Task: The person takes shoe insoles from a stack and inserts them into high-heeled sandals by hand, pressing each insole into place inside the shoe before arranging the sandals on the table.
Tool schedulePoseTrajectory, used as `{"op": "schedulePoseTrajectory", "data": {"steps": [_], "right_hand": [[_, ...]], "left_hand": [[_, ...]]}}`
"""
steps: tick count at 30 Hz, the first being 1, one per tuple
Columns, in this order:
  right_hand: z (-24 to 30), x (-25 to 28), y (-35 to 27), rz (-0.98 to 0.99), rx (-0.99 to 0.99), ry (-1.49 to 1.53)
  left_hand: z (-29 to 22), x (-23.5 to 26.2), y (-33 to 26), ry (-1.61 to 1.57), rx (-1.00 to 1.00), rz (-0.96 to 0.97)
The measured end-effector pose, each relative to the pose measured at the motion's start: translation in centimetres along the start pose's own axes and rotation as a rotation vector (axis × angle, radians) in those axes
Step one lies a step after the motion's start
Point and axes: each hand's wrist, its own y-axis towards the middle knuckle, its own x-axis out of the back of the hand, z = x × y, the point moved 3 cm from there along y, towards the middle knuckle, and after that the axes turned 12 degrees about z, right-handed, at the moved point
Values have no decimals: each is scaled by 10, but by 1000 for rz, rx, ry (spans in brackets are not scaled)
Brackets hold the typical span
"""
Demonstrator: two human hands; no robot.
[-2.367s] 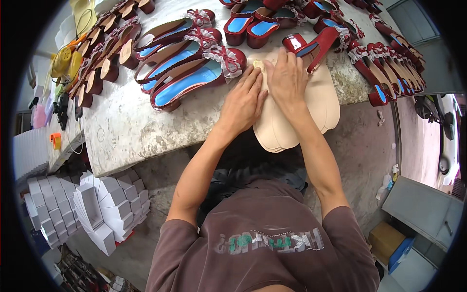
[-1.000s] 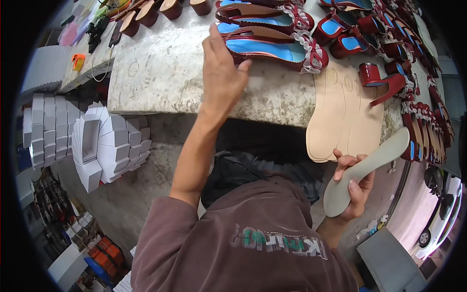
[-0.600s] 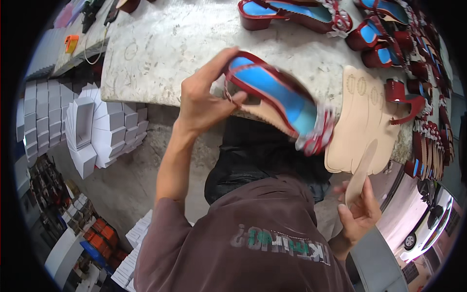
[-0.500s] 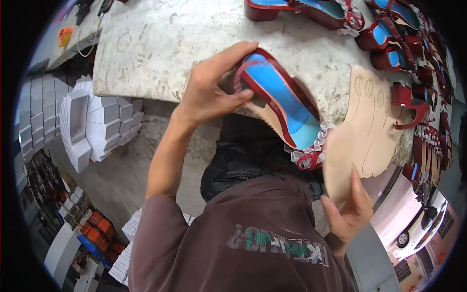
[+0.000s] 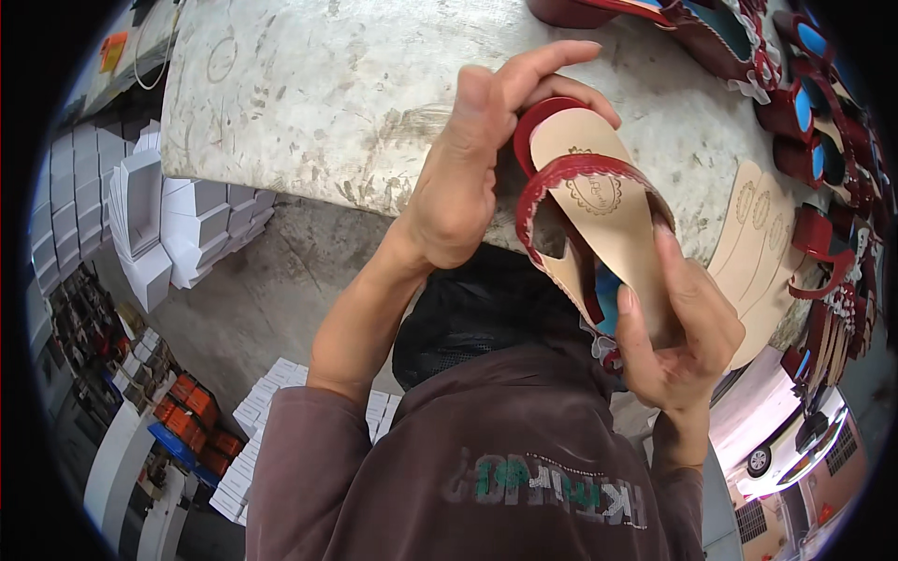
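Left hand (image 5: 468,178) grips the heel end of a red sandal (image 5: 585,220) held above the stone workbench (image 5: 318,103) edge, while right hand (image 5: 678,341) clasps its toe end, pressing a beige insole (image 5: 608,210) into it.

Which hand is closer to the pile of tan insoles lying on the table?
The right hand. It holds the toe end of the red sandal just beside the pile of tan insoles. The left hand grips the sandal's heel end, farther from the pile.
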Motion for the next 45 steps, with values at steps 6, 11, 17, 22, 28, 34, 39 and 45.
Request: {"op": "schedulePoseTrajectory", "data": {"steps": [6,11,17,22,28,34,39,45], "right_hand": [[0,-7,3,14,15,-29],[-1,-6,5,38,2,-27],[-4,-9,8,-6,95,-54],[14,-1,10,351,43,-426],[48,38,-51,531,-141,-643],[32,-7,11,244,31,-479],[20,-18,-36,196,-73,-541],[33,47,-128,-233,85,-309]], "left_hand": [[4,2,-2,11,-4,44],[4,5,-1,-23,-20,18],[-2,9,1,284,-8,46],[-6,5,16,120,133,-107],[1,11,6,259,33,-63],[4,9,15,215,-20,4],[-4,14,6,268,19,-10],[-47,19,-118,56,-43,-401]]}}
